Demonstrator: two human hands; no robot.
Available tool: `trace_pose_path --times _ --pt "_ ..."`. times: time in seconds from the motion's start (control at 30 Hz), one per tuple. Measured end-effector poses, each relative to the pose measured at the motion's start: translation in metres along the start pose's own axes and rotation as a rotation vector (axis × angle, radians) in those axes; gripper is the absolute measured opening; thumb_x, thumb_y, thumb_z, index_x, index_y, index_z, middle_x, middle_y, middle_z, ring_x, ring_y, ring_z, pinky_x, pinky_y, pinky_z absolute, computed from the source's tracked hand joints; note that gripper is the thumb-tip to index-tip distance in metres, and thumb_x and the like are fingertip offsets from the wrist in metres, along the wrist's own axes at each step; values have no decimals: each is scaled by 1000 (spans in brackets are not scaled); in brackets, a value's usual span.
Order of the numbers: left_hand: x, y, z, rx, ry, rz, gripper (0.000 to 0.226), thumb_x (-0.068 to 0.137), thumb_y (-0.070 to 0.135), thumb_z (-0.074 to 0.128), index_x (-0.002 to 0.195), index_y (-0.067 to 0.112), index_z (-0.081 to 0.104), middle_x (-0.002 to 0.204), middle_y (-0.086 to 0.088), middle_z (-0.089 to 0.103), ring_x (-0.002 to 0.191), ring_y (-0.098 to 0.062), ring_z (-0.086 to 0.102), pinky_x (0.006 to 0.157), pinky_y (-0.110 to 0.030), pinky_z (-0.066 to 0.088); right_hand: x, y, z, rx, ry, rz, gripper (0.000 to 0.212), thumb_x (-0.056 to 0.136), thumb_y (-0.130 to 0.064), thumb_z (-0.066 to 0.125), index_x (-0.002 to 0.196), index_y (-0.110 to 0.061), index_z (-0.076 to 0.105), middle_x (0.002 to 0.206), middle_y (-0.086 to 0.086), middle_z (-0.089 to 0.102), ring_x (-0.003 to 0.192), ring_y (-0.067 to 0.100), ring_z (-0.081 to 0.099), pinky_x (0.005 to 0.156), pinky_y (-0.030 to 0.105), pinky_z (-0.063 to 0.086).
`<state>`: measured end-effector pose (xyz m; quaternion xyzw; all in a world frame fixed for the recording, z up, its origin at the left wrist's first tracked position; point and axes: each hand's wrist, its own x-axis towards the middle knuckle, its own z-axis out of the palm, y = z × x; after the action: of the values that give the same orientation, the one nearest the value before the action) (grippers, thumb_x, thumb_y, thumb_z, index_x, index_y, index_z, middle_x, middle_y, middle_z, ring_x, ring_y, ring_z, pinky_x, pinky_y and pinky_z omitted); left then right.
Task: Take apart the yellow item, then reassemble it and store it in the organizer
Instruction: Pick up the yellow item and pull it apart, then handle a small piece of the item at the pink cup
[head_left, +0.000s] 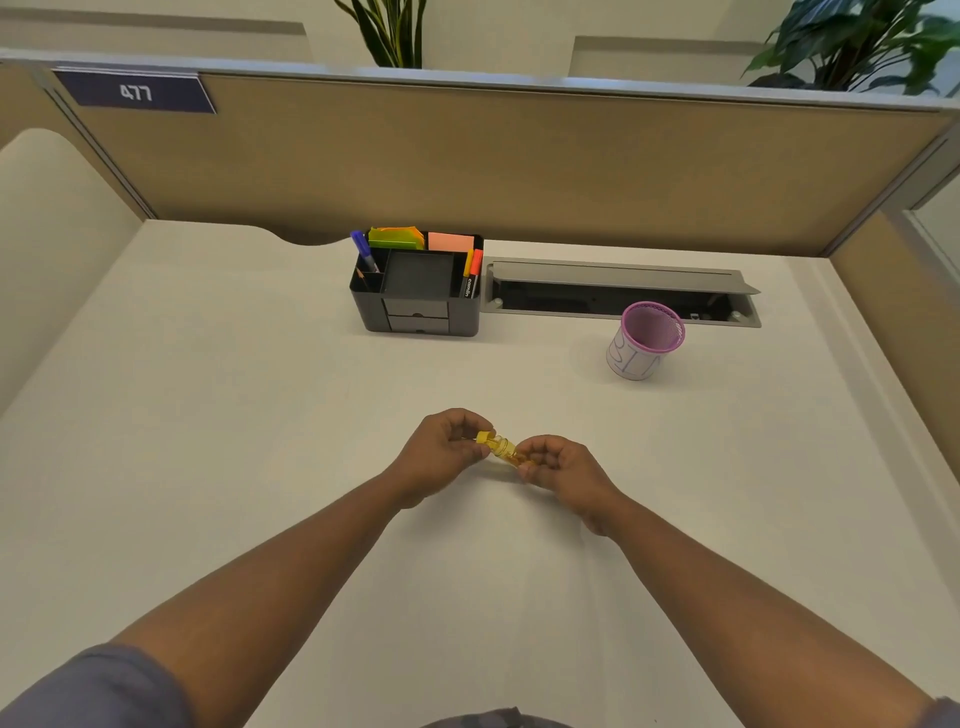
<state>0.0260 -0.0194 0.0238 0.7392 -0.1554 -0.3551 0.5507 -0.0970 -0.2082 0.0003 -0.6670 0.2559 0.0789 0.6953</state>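
Above the middle of the white counter (260, 415), the left hand (441, 452) pinches the cap end of the yellow item (500, 447) while the right hand (558, 467) closes its grip on the other end, with the black organizer (421, 312) well beyond them.

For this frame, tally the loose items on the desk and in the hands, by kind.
Yellow item, held by left hand and right hand: 1
Black organizer: 1
Pink mesh cup: 1
Pens and markers standing in the organizer: at least 3
Sticky-note pads: 2
Total: at least 8
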Motion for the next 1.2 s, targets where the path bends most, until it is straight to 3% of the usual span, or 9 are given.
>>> trace_pose_path --times 0.27,0.4,0.53,0.67,0.77,0.9,1.0,1.1,1.2 --pt "2 -3 5 -299 -52 -112 29 88 -5 68 112 11 70 117 -23 70 98 -22 68 100 -39 55 0 2 -1 18 12 -20 26 89 4 73 108 -14 69 104 5 75 88 11 68 80 18 54" --pt "3 -5 9 -330 -98 -142 29 91 -2 68 117 9 71 125 -19 70 105 -20 68 104 -36 55 0 6 0 -8 48 -39 28 89 6 72 110 -12 69 106 6 74 89 10 69 82 22 56" --pt "5 -7 15 -345 -106 -138 24 91 -4 67 111 10 68 114 -15 72 100 -20 70 95 -29 59 1 9 2 -1 101 -49 28 89 4 73 111 -11 68 108 7 75 91 13 70 84 22 56" --pt "8 -12 18 -350 -29 -152 25 90 -3 69 113 7 63 124 -27 69 110 -31 72 98 -36 57 3 9 3 40 191 -42 25 90 1 73 108 -14 66 108 5 74 96 17 69 84 24 51" --pt "13 -18 22 -318 30 -180 27 89 -2 71 111 9 60 126 -30 67 104 -31 70 99 -42 56 6 6 4 23 295 -47 22 91 -2 71 105 -19 66 101 -1 71 87 14 64 78 25 49" --pt "21 -27 29 -327 52 -187 24 89 1 71 107 11 59 124 -29 68 102 -27 68 93 -38 55 5 -6 -4 -34 493 -110 21 92 -13 71 99 -32 64 101 -10 70 84 6 65 73 23 48" --pt "29 -30 33 -355 42 -191 22 90 4 72 108 11 60 123 -25 71 101 -25 69 96 -40 55 6 -22 -22 -78 654 -184 17 93 -20 69 99 -34 65 99 -12 70 84 8 67 66 22 49" --pt "37 -29 37 -373 34 -190 19 92 5 69 108 10 60 118 -23 72 97 -23 72 94 -39 56 12 -46 -51 -146 833 -272 16 94 -19 67 107 -28 68 100 -6 71 88 13 67 72 25 52" --pt "42 -26 36 -363 27 -198 16 94 4 67 106 11 59 111 -21 73 91 -22 73 84 -35 59 22 -65 -81 -195 950 -321 13 94 -16 67 101 -27 69 98 -3 69 89 16 65 75 31 56"
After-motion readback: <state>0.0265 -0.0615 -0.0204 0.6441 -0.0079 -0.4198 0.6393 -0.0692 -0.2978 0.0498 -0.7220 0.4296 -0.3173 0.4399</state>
